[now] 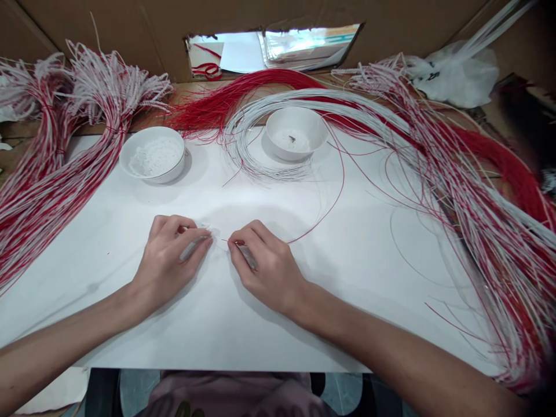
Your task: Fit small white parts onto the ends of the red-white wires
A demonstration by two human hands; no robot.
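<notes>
My right hand point(264, 260) is closed in a pinch on a thin red cord point(320, 219). The cord's short tip pokes out to the left of the fingers, and its length curves away behind the hand towards the back of the table. Facing it across a small gap, my left hand point(167, 255) pinches a small white piece point(207, 228), too small to make out its kind. A fine pale strand seems to lie between the two hands. Behind my left hand stands a white bowl point(153, 153) of small white pieces.
A second white bowl point(296, 133) holds a small dark bit. Around it loops a coil of white strands point(243, 130) beside a red bundle point(260, 81). Red and white bundles lie at the left point(56, 162) and right point(469, 191). A cardboard wall point(130, 35) stands behind.
</notes>
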